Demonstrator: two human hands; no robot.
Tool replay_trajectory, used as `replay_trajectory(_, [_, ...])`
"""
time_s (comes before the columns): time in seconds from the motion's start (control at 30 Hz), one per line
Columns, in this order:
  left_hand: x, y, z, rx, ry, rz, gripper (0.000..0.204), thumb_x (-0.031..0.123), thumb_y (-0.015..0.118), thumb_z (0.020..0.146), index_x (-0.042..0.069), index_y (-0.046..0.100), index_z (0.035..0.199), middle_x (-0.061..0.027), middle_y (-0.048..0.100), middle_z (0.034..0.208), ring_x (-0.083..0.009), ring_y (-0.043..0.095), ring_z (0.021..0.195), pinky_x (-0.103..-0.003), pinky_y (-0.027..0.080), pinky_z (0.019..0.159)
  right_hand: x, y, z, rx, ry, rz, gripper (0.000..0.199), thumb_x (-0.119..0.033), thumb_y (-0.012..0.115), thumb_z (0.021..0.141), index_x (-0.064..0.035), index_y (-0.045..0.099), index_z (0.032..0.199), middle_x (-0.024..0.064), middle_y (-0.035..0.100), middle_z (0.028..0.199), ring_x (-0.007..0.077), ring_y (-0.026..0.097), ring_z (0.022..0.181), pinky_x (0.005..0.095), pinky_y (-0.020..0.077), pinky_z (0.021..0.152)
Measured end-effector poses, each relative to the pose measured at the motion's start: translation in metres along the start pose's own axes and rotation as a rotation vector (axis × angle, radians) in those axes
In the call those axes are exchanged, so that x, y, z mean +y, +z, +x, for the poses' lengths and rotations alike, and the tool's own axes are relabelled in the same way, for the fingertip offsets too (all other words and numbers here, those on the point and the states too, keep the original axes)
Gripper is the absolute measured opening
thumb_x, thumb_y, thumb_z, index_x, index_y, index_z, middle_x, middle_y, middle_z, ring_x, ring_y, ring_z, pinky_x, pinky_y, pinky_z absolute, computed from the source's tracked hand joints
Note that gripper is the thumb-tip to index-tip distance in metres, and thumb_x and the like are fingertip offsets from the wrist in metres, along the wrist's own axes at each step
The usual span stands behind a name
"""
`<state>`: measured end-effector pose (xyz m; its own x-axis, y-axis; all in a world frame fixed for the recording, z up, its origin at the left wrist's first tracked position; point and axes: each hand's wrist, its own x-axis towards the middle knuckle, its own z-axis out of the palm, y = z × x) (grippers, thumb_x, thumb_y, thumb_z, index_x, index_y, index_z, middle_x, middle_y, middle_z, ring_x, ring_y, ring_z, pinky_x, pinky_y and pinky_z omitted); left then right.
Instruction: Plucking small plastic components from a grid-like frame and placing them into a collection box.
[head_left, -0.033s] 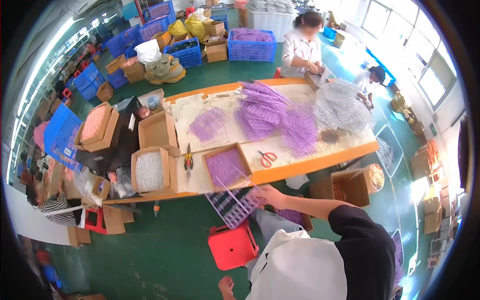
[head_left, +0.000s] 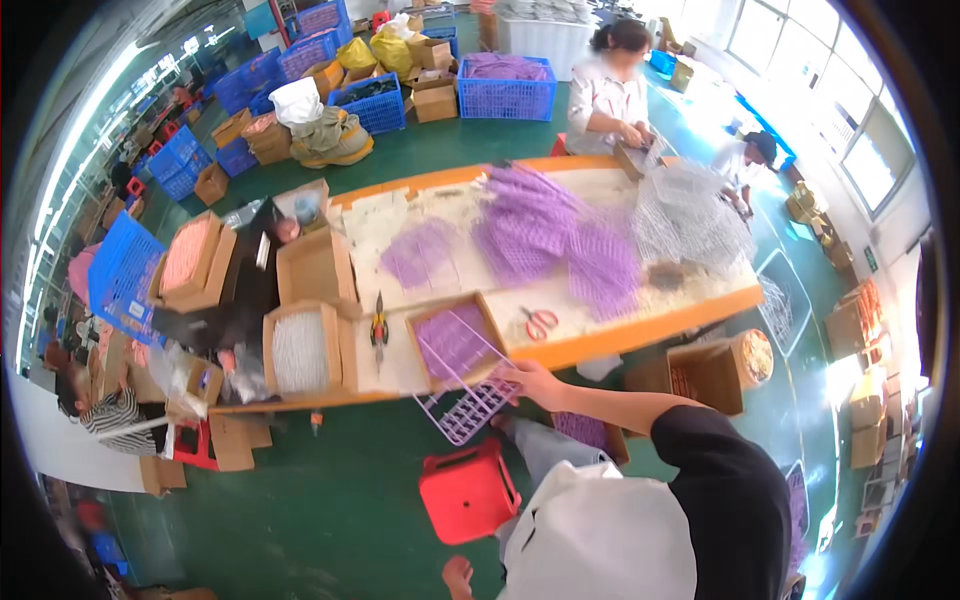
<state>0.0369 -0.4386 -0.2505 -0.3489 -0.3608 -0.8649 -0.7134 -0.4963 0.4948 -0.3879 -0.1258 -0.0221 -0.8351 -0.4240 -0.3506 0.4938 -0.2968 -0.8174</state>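
Observation:
My right hand (head_left: 533, 384) is closed on the edge of a purple wire grid rack (head_left: 470, 412), just off the table's near edge. The rack tilts, and its thin upper bars reach over an open cardboard box (head_left: 490, 318) holding purple wire pieces (head_left: 440, 340). Low in the view, away from the table, my left hand (head_left: 457, 572) hangs with fingers curled and nothing visible in them. Scissors with red handles (head_left: 540, 322) lie to the right of the box. To its left are pliers (head_left: 379, 328) with dark and yellow-red handles.
Purple grids (head_left: 530, 225) and white wire grids (head_left: 690, 215) heap on the orange-edged table (head_left: 640, 328). A box of white pieces (head_left: 300, 350) stands left. Beside my legs is a red stool (head_left: 465, 490). A co-worker (head_left: 605, 105) sits across the table, another person (head_left: 745, 165) beyond.
The rack in my right hand has swung up a little and its tilt has changed. The whole view has shifted slightly.

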Motion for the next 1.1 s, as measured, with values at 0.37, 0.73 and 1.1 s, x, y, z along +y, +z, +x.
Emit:
replay_trajectory(0.37, [0.057,0.106,-0.032,-0.148,-0.27,0.229,0.033,0.026,0.051,0.083,0.006,0.056,0.109,-0.008,0.063,0.098,-0.0209,0.061,0.087,-0.04,0.049,0.074,-0.043,-0.075,0.27,0.864,-0.425,-0.756,0.051,-0.019,0.056,0.086,0.0022,0.034,0.126,0.022,0.044,0.12,0.0356,0.046,0.11,0.0423,0.0397,0.092])
replay_trajectory(0.73, [0.16,0.085,0.024,-0.102,-0.032,0.126,0.034,0.027,0.052,0.083,0.006,0.056,0.109,-0.0081,0.063,0.098,-0.0205,0.061,0.085,-0.039,0.049,0.073,-0.242,-0.238,0.146,0.997,-0.72,-0.983,0.05,-0.003,0.059,0.074,-0.0031,0.045,0.122,0.0197,0.05,0.12,0.0362,0.045,0.115,0.0427,0.0357,0.098])
replay_trajectory(1.1, [0.181,0.119,-0.004,-0.021,-0.033,0.413,0.029,0.021,0.051,0.086,0.008,0.057,0.111,-0.0047,0.064,0.1,-0.0182,0.063,0.089,-0.036,0.05,0.075,-0.18,-0.41,0.214,0.743,-0.344,-1.384,0.036,-0.02,0.062,0.079,-0.002,0.051,0.108,0.0201,0.059,0.098,0.0356,0.057,0.094,0.0432,0.0448,0.08])
